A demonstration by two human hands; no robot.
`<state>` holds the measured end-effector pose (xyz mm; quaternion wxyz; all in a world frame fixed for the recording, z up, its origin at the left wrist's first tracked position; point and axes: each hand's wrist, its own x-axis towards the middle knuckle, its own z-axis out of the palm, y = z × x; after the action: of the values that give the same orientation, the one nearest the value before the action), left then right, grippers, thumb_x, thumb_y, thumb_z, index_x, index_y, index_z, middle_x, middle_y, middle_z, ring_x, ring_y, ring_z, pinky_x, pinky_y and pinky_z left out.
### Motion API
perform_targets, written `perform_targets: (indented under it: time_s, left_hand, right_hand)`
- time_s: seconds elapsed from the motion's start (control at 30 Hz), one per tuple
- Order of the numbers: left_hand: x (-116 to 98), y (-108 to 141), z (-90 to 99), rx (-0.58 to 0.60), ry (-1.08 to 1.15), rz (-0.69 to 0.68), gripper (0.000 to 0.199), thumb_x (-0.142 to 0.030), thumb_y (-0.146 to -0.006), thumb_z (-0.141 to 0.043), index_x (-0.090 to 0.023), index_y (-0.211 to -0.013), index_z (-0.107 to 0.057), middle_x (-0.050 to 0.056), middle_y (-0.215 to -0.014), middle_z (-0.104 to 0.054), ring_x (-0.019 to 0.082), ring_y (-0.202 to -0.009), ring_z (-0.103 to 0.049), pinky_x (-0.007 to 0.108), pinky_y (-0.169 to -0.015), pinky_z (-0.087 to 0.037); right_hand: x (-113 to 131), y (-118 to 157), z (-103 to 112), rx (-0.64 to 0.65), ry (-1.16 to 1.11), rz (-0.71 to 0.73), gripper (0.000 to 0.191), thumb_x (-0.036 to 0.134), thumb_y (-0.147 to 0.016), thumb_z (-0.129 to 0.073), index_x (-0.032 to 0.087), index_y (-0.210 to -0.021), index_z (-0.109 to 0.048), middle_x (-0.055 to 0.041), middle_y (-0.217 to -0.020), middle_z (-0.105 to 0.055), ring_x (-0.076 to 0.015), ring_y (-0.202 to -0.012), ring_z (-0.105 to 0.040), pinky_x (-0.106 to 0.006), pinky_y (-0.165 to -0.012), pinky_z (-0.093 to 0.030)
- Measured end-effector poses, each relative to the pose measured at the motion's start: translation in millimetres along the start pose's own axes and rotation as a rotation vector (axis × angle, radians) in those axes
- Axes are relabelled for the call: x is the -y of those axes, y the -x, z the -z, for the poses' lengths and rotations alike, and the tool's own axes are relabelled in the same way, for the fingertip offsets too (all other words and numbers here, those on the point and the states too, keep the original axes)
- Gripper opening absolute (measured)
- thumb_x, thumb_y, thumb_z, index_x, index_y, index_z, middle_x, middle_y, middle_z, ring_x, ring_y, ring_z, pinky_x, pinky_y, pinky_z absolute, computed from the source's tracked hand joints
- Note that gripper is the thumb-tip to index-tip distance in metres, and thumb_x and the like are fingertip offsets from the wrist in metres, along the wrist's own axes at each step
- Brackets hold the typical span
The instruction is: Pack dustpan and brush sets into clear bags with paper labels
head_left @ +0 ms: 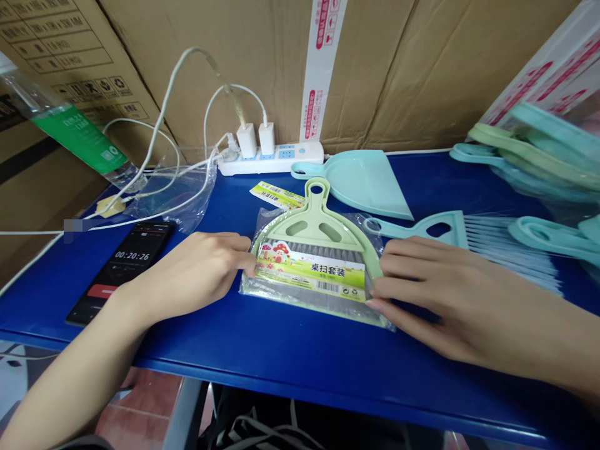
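A green dustpan and brush set [316, 215] lies in a clear plastic bag on the blue table, handle pointing away from me. A printed label card [312, 272] with mushrooms covers part of the grey bristles. My left hand [201, 272] is closed, its curled fingers pinching the bag's left edge. At the right edge, my right hand [422, 287] grips the bag between thumb and fingers. Beyond the set are a loose light-blue dustpan [363, 181] and another label card [276, 195]. A light-blue brush [440, 228] lies behind my right hand.
A phone [124, 269] running a timer lies at left, near a tilted bottle [79, 134] and crumpled plastic [180, 194]. White cables run to a power strip [272, 159] before cardboard boxes [253, 50]. Several bagged dustpans [539, 150] pile up at right, with another light-blue handle [548, 234].
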<state>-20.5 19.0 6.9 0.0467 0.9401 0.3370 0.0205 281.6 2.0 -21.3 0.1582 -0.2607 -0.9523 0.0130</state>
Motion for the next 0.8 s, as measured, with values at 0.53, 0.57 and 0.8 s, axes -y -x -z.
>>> perform_targets:
  time_s: [0.53, 0.57, 0.8]
  left_hand:
    - [-16, -6, -12.9, -0.252, -0.477, -0.223, 0.039, -0.008, -0.097, -0.032, -0.017, -0.079, -0.065, 0.0, -0.068, -0.059, 0.015, -0.06, -0.054, 0.029, -0.056, -0.047]
    - [-18, -6, -13.8, -0.26, -0.466, -0.23, 0.039, -0.008, -0.098, -0.032, -0.017, -0.081, -0.065, 0.0, -0.069, -0.06, 0.015, -0.06, -0.055, 0.029, -0.056, -0.047]
    - [-22, -7, -26.2, -0.182, -0.425, -0.283, 0.034, -0.004, -0.095, -0.039, -0.015, -0.119, -0.06, 0.002, -0.084, -0.069, 0.015, -0.07, -0.065, 0.028, -0.058, -0.05]
  right_hand:
    - [3, -3, -2, -0.115, 0.216, 0.086, 0.04, 0.023, -0.103, -0.034, 0.02, -0.078, -0.065, -0.003, -0.069, -0.063, -0.0176, -0.067, -0.055, -0.032, -0.067, -0.044]
    - [4, -3, -3, -0.114, 0.215, 0.089, 0.04, 0.023, -0.104, -0.034, 0.019, -0.081, -0.066, -0.0033, -0.07, -0.064, -0.018, -0.07, -0.055, -0.032, -0.069, -0.044]
    - [12, -5, -18, -0.076, 0.178, 0.091, 0.039, 0.027, -0.105, -0.032, 0.014, -0.116, -0.067, -0.0064, -0.086, -0.068, -0.0204, -0.082, -0.056, -0.035, -0.076, -0.044]
